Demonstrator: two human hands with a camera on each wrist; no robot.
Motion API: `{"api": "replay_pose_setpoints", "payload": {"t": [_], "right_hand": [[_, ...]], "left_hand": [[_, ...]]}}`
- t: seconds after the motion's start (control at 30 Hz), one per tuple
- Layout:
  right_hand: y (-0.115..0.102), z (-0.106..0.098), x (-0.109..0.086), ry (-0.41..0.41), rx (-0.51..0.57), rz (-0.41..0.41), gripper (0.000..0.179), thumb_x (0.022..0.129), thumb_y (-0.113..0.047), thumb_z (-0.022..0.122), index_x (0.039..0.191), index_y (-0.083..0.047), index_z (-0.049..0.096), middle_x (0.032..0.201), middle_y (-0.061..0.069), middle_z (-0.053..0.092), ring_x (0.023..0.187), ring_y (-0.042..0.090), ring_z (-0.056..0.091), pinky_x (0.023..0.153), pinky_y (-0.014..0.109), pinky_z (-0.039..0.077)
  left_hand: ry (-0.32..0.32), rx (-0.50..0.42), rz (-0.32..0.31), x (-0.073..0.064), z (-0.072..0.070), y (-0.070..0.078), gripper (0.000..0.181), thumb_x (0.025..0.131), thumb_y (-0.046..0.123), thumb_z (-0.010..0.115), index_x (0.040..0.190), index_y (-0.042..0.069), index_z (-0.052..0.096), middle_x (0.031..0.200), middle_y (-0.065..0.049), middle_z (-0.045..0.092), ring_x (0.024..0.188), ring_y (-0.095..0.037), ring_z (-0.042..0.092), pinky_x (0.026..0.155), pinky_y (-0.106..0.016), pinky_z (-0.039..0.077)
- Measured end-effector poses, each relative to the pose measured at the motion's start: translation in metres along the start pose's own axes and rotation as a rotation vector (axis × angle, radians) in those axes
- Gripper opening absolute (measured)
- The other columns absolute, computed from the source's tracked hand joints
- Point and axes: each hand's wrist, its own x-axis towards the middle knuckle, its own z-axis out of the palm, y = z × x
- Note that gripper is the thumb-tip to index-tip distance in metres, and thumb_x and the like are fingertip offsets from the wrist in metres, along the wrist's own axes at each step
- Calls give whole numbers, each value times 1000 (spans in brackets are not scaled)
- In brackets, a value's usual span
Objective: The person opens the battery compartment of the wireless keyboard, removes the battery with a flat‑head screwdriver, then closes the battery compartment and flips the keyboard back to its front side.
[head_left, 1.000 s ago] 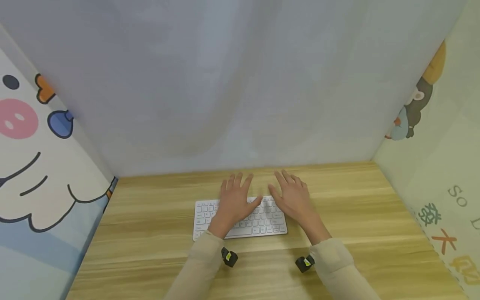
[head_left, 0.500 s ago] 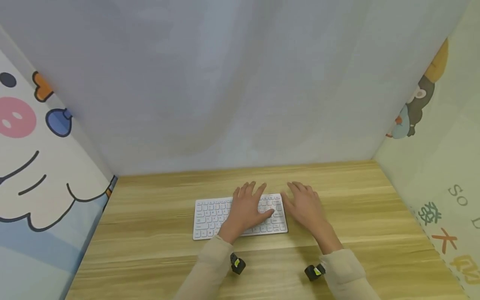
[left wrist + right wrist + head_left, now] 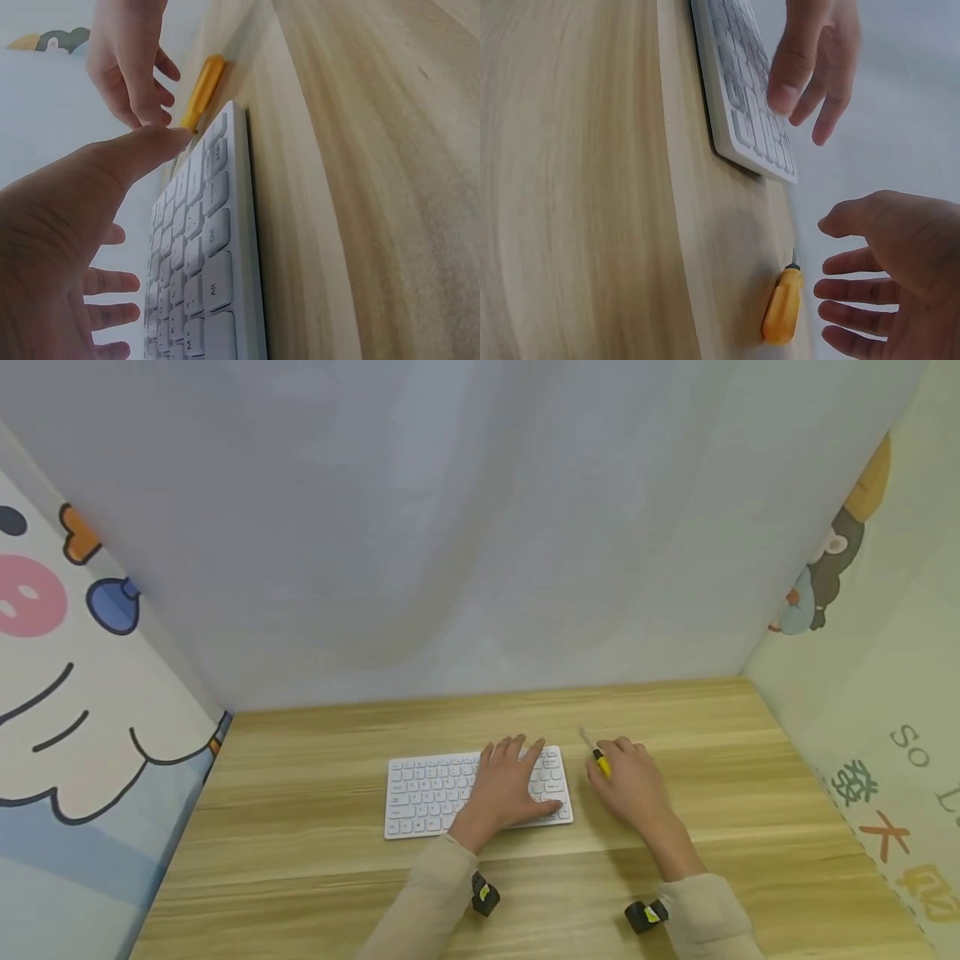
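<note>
A white keyboard [image 3: 427,789] lies flat in the middle of the wooden table. Over its right half hovers my left hand [image 3: 501,789], fingers spread and holding nothing; the left wrist view shows a gap between its fingers and the keys [image 3: 199,255]. Just right of the keyboard lies a screwdriver [image 3: 602,763] with a yellow handle, its metal shaft toward the back. My right hand [image 3: 633,785] hides part of the handle from the head view. Seen from the right wrist, that hand's extended fingers [image 3: 855,291] stay apart from the screwdriver [image 3: 784,307] on the tabletop.
The wooden table [image 3: 285,827] ends at a pale grey backdrop [image 3: 480,568]. Cartoon-printed panels flank it, one on the left [image 3: 90,693] and one on the right [image 3: 847,710]. A small black camera [image 3: 485,894] sits at each wrist.
Both hands have shifted rightward and slightly toward the person. The right hand has moved off the keyboard's right edge, and the screwdriver has come into view beside it.
</note>
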Motion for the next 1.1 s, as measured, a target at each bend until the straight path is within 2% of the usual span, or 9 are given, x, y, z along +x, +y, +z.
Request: {"api": "replay_pose_setpoints", "payload": {"t": [0.2,0.4,0.77,1.1], "right_hand": [[12,-1,-3,-10,15,15,40,97,-24,62,125,5,66,117,25,67,105,41,63,88,55,57],[19,2,-5,-41,50,34,33,96,-19,64,118,6,67,104,22,69,87,31,65,73,46,58],[23,5,-5,-57,63,54,24,96,-16,66,111,2,69,95,16,68,78,23,61,67,39,54],[25,4,-6,-65,75,67,23,97,-14,66,111,4,69,96,17,68,81,24,61,70,42,56]], "left_hand": [[-4,30,26,-1,3,2,115,70,75,77,160,18,34,160,-13,44,149,-33,42,126,-57,30],[-19,65,36,-1,4,2,125,63,77,81,160,15,32,160,-12,44,148,-33,42,126,-56,31],[-21,99,68,3,9,-1,131,57,79,83,159,14,34,156,-11,45,145,-30,44,127,-56,29],[-34,128,120,9,10,-4,129,57,80,81,159,17,35,150,-10,47,136,-27,48,120,-49,40]]}}
